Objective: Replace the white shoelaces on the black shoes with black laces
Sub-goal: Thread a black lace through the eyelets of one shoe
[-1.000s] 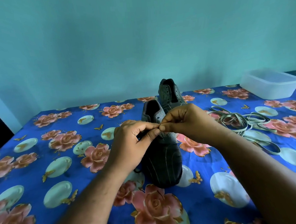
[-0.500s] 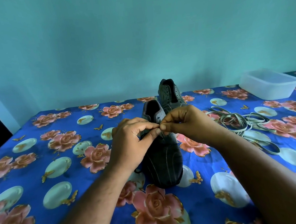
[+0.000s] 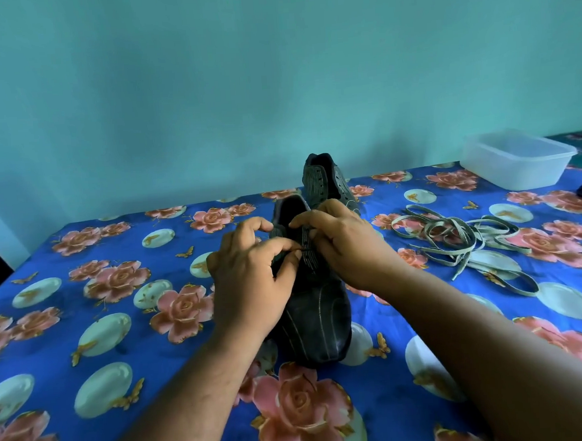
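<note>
A bench [image 3: 85, 335] under a blue cloth printed with pink roses and pale ovals fills the lower part of the view, its far edge against a teal wall [image 3: 274, 85]. A dark strip shows past the bench's left edge.

Left of the bench's middle, the left hand [image 3: 252, 274] reaches in from the near edge and sits on the left side of the near shoe [image 3: 318, 324], a black shoe with thin pale stripes, toe toward the near edge and heel toward the wall. Its thumb and forefinger are curled together in a pinch at the eyelet row; a thin black lace [image 3: 305, 250] seems to run from that pinch across the tongue, though it is too fine to tell for sure. The other fingers curl over the left flap.

The right hand [image 3: 345, 247] comes in from the near right corner and grips the shoe's right eyelet flap, fingers curled over its top edge and tips just beside the left hand's pinch.

Behind the near shoe, toward the far edge, the second black shoe [image 3: 324, 180] stands with open eyelets.

Right of the hands, the white laces [image 3: 461, 240] lie in a loose tangle on the cloth, apart from both shoes. At the far right corner sits a translucent plastic tub [image 3: 517, 162]; a dark looped thing at the right edge is cut off
</note>
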Action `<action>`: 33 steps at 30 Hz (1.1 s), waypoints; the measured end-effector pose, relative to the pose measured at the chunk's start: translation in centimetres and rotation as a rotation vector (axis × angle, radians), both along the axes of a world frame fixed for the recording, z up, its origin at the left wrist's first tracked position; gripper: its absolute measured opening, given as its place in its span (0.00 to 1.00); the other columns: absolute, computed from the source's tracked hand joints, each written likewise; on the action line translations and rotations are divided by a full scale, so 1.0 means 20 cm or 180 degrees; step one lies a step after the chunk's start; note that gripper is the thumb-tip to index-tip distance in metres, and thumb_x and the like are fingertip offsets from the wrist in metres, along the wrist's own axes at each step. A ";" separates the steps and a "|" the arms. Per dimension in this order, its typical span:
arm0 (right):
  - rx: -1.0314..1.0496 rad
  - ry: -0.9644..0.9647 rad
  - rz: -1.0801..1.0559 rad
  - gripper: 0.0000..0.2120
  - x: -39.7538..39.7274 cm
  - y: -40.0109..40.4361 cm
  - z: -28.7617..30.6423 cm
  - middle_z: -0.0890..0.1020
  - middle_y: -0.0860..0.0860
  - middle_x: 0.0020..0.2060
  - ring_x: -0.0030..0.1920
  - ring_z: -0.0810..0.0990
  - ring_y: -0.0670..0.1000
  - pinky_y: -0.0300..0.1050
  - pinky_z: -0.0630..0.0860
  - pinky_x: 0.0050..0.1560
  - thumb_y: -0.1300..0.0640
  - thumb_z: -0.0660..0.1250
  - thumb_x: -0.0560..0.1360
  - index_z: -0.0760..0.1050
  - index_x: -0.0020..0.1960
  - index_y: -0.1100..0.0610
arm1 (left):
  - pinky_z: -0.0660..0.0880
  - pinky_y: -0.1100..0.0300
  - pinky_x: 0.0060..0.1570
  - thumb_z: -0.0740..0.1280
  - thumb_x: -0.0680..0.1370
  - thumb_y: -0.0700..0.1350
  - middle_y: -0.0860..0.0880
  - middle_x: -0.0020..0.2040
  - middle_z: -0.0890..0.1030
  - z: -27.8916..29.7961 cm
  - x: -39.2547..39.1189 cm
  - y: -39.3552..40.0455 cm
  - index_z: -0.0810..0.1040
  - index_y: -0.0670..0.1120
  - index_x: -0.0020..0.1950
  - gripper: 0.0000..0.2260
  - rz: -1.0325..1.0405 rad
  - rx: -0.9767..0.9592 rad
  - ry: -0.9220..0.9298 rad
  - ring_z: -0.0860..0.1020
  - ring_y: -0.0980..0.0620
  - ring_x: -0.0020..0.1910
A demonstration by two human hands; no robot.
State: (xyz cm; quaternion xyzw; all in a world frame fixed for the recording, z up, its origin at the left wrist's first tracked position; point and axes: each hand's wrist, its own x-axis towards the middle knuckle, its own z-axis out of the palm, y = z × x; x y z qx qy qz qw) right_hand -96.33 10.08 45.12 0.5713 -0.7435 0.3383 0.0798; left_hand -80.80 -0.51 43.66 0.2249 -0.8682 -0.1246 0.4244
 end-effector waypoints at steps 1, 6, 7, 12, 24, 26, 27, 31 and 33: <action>-0.0077 -0.0124 0.0070 0.16 -0.01 0.00 0.00 0.73 0.49 0.52 0.53 0.77 0.52 0.53 0.76 0.53 0.56 0.58 0.80 0.75 0.65 0.44 | 0.63 0.54 0.54 0.72 0.74 0.53 0.50 0.59 0.77 0.01 0.00 0.01 0.86 0.55 0.48 0.05 0.0093 -0.0101 -0.0002 0.76 0.45 0.57; -0.0190 -0.0527 0.0218 0.13 -0.06 0.04 0.02 0.75 0.49 0.52 0.48 0.75 0.46 0.38 0.71 0.50 0.62 0.62 0.82 0.77 0.62 0.49 | 0.61 0.51 0.50 0.76 0.73 0.49 0.50 0.57 0.77 0.03 0.01 0.03 0.86 0.54 0.45 0.03 0.0445 -0.0336 -0.0155 0.74 0.44 0.57; -0.0192 -0.0588 0.0244 0.13 -0.06 0.04 0.02 0.75 0.50 0.52 0.49 0.75 0.46 0.36 0.71 0.50 0.62 0.63 0.81 0.77 0.62 0.50 | 0.63 0.49 0.50 0.76 0.73 0.49 0.50 0.56 0.77 0.03 0.01 0.03 0.85 0.54 0.44 0.02 0.0488 -0.0359 -0.0194 0.74 0.43 0.57; -0.0247 -0.0751 0.0389 0.13 -0.09 0.05 0.02 0.75 0.51 0.49 0.49 0.74 0.45 0.33 0.70 0.49 0.62 0.64 0.81 0.77 0.61 0.49 | 0.64 0.48 0.49 0.76 0.73 0.49 0.52 0.55 0.76 0.04 0.01 0.03 0.86 0.56 0.45 0.03 0.0400 -0.0515 -0.0455 0.73 0.43 0.57; -0.0316 -0.1237 0.0583 0.16 -0.09 0.06 0.03 0.80 0.49 0.48 0.51 0.80 0.47 0.41 0.77 0.55 0.62 0.69 0.79 0.77 0.64 0.49 | 0.70 0.41 0.53 0.69 0.74 0.54 0.54 0.57 0.75 0.00 -0.02 -0.03 0.86 0.56 0.49 0.08 -0.0134 0.0062 -0.0474 0.72 0.44 0.59; -0.0216 -0.1428 0.0587 0.13 -0.11 0.08 0.04 0.82 0.47 0.48 0.51 0.82 0.46 0.47 0.80 0.57 0.62 0.73 0.77 0.79 0.59 0.53 | 0.71 0.40 0.53 0.67 0.73 0.55 0.54 0.55 0.75 -0.01 -0.03 -0.02 0.86 0.57 0.49 0.10 -0.0152 0.0200 -0.0397 0.72 0.45 0.58; -0.0117 -0.1474 0.0595 0.11 -0.12 0.09 0.05 0.84 0.44 0.48 0.51 0.83 0.45 0.49 0.80 0.58 0.61 0.75 0.75 0.80 0.56 0.54 | 0.70 0.41 0.53 0.67 0.73 0.56 0.55 0.55 0.75 -0.01 -0.03 -0.02 0.86 0.57 0.48 0.10 -0.0160 0.0265 -0.0348 0.73 0.45 0.58; 0.0057 -0.1019 0.0726 0.09 -0.14 0.12 0.06 0.85 0.44 0.48 0.52 0.83 0.44 0.40 0.77 0.57 0.54 0.79 0.71 0.85 0.50 0.49 | 0.65 0.48 0.54 0.73 0.75 0.52 0.57 0.54 0.73 -0.03 -0.03 -0.02 0.86 0.57 0.48 0.03 -0.0182 0.0585 -0.0216 0.71 0.48 0.60; -0.0100 -0.0856 0.0736 0.09 -0.12 0.11 0.05 0.86 0.45 0.47 0.50 0.83 0.45 0.36 0.76 0.54 0.56 0.80 0.70 0.86 0.50 0.51 | 0.59 0.52 0.53 0.74 0.76 0.50 0.57 0.55 0.73 -0.03 -0.03 -0.02 0.85 0.57 0.48 0.03 -0.0207 0.0682 -0.0245 0.69 0.50 0.61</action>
